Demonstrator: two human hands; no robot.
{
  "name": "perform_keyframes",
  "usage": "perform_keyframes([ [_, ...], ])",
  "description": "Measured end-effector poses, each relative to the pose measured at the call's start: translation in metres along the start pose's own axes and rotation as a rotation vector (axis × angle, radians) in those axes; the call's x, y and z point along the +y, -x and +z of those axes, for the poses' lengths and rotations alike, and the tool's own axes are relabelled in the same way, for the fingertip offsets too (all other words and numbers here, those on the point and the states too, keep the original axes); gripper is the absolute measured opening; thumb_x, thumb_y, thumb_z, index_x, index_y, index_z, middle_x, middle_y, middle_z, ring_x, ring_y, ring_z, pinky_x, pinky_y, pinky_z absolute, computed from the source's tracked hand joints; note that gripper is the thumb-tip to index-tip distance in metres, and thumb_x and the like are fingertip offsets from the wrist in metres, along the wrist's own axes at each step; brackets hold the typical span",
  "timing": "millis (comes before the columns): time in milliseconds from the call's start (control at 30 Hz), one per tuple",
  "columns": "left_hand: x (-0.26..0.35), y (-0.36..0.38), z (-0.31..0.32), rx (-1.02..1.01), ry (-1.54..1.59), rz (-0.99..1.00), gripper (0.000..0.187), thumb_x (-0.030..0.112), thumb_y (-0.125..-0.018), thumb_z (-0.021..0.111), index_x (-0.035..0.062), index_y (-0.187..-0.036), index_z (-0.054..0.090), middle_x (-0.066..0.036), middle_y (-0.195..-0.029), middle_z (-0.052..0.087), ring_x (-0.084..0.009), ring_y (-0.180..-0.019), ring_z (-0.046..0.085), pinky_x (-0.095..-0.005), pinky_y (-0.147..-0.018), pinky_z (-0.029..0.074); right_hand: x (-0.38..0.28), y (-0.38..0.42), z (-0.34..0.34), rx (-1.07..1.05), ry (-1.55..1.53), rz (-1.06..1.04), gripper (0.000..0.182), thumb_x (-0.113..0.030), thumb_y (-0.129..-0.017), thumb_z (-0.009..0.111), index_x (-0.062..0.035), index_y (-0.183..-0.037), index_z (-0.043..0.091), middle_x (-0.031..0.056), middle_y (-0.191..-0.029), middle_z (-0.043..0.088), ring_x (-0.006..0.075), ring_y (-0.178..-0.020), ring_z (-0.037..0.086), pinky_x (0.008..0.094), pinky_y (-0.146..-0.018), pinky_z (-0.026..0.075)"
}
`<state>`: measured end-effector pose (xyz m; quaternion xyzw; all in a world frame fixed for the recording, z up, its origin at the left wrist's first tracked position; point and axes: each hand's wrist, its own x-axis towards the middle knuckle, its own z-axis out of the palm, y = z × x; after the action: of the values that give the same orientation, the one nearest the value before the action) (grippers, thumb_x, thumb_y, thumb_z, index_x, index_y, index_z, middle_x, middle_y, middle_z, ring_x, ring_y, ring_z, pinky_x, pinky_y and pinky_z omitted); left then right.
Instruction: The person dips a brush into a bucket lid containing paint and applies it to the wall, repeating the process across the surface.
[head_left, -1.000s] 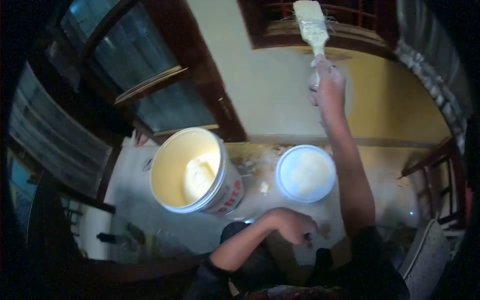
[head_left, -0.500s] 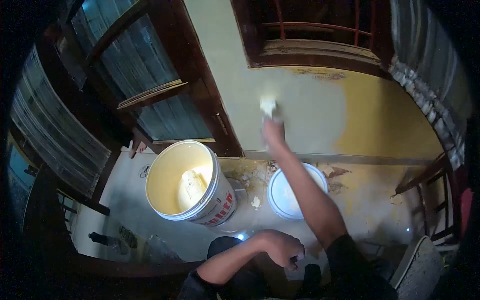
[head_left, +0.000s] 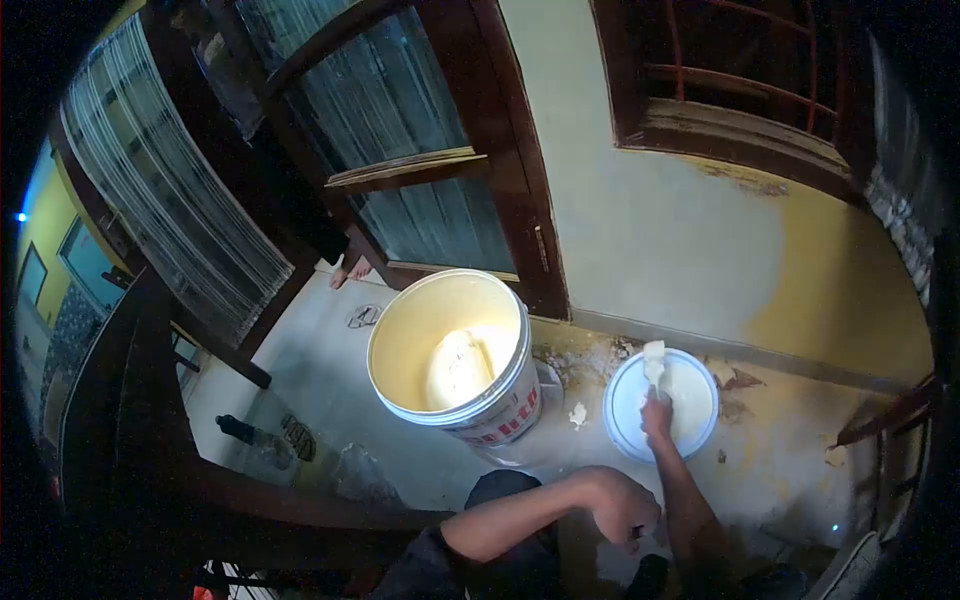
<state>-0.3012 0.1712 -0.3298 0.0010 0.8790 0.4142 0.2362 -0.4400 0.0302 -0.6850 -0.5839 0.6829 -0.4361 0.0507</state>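
My right hand point(head_left: 657, 415) grips a paintbrush point(head_left: 654, 365) with whitish bristles, held over a round, blue-rimmed white container point(head_left: 617, 418) on the floor. The bristles point toward the wall and overlap the container's far rim. My left hand point(head_left: 622, 508) is closed in a loose fist near my knee, with its fingertips tucked out of sight. To the left of the container stands a large white bucket point(head_left: 520, 405) with red lettering. A pale, whitish lump point(head_left: 455, 370) lies inside it.
The wall point(head_left: 680, 240) is pale, with a yellow area point(head_left: 840, 270) at right below a barred window point(head_left: 740, 90). A wooden glazed door point(head_left: 430, 180) is at left, near another person's feet point(head_left: 350, 270). Flakes point(head_left: 577, 414) litter the floor. A bottle point(head_left: 255, 440) lies at left.
My right hand has brought the brush down from the wall to the blue-rimmed container. My left hand stays closed near my knee. The view has shifted left.
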Motion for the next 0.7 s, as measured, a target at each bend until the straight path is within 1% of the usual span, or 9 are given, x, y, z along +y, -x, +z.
perform_keyframes([
  [100,0.002,0.001,0.004,0.045,0.032,0.003,0.038,0.029,-0.072,0.06,-0.0053,-0.088,0.057,-0.024,-0.085,0.058,-0.0381,-0.081,0.057,-0.0434,-0.071,0.045,-0.045,-0.022,-0.117,-0.347,-0.187,0.388,0.026,-0.025,-0.086,0.043,-0.0028,-0.093,0.054,0.0098,-0.068,0.052,0.0185,-0.051,0.05,0.0324,-0.043,0.041],
  [233,0.009,0.004,-0.005,0.118,0.068,-0.009,0.041,0.033,-0.075,0.058,-0.0042,-0.091,0.057,-0.022,-0.088,0.059,-0.0382,-0.083,0.056,-0.0431,-0.072,0.045,-0.048,-0.095,-0.209,-0.756,-0.139,0.461,0.034,-0.034,-0.086,0.044,-0.0033,-0.085,0.058,0.0069,-0.06,0.053,0.016,-0.054,0.05,0.0311,-0.047,0.041],
  [267,0.007,-0.001,-0.006,0.107,0.055,0.016,0.041,0.033,-0.075,0.058,-0.0042,-0.091,0.057,-0.022,-0.088,0.059,-0.0382,-0.083,0.056,-0.0431,-0.072,0.045,-0.048,-0.107,-0.226,-0.732,-0.124,0.476,0.034,-0.034,-0.086,0.044,-0.0033,-0.085,0.058,0.0069,-0.06,0.053,0.016,-0.054,0.05,0.0311,-0.047,0.041],
  [367,0.002,-0.012,-0.002,-0.013,-0.014,-0.115,0.04,0.033,-0.075,0.058,-0.0034,-0.091,0.057,-0.022,-0.089,0.059,-0.0381,-0.083,0.056,-0.0433,-0.072,0.045,-0.047,-0.116,-0.259,-0.961,0.049,0.333,0.04,-0.042,-0.084,0.045,-0.004,-0.081,0.057,0.0048,-0.053,0.05,0.0146,-0.055,0.05,0.0304,-0.049,0.04],
  [433,0.003,-0.012,0.0,0.076,-0.056,-0.188,0.038,0.032,-0.076,0.056,-0.0036,-0.09,0.058,-0.022,-0.088,0.059,-0.0373,-0.083,0.057,-0.0432,-0.071,0.045,-0.039,-0.115,-0.268,-1.095,0.149,0.14,0.043,-0.045,-0.084,0.044,-0.0045,-0.078,0.057,0.0052,-0.059,0.053,0.0152,-0.057,0.051,0.0313,-0.054,0.042],
  [467,0.005,-0.012,-0.002,0.068,-0.059,-0.175,0.038,0.032,-0.076,0.056,-0.0036,-0.09,0.058,-0.022,-0.088,0.059,-0.0373,-0.083,0.057,-0.0432,-0.071,0.045,-0.028,-0.113,-0.26,-1.153,0.175,0.214,0.045,-0.048,-0.084,0.044,-0.005,-0.087,0.058,0.0071,-0.066,0.056,0.0175,-0.059,0.052,0.0325,-0.058,0.043],
  [567,0.009,-0.013,0.001,0.028,-0.072,-0.29,0.038,0.033,-0.077,0.054,-0.0027,-0.089,0.058,-0.021,-0.085,0.06,-0.0366,-0.081,0.057,-0.0432,-0.072,0.046,-0.029,-0.098,-0.262,-1.123,0.179,0.274,0.05,-0.051,-0.084,0.042,-0.0058,-0.096,0.058,0.0102,-0.074,0.059,0.0184,-0.063,0.053,0.0342,-0.06,0.043],
  [600,0.005,-0.014,0.009,0.146,-0.128,-0.336,0.036,0.032,-0.077,0.054,-0.0019,-0.086,0.059,-0.021,-0.083,0.06,-0.0362,-0.08,0.058,-0.0429,-0.072,0.046,-0.028,-0.098,-0.26,-1.157,0.248,0.248,0.053,-0.053,-0.084,0.041,-0.0056,-0.1,0.056,0.0116,-0.076,0.06,0.0193,-0.068,0.054,0.0352,-0.063,0.043],
  [700,0.006,-0.025,0.014,0.225,-0.225,-0.517,0.026,0.027,-0.074,0.054,0.002,-0.076,0.062,-0.017,-0.077,0.062,-0.0332,-0.074,0.061,-0.0406,-0.068,0.049,-0.028,-0.1,-0.257,-1.069,0.21,0.03,0.053,-0.052,-0.085,0.04,-0.0035,-0.095,0.057,0.0135,-0.077,0.06,0.0235,-0.072,0.054,0.0377,-0.068,0.043],
])
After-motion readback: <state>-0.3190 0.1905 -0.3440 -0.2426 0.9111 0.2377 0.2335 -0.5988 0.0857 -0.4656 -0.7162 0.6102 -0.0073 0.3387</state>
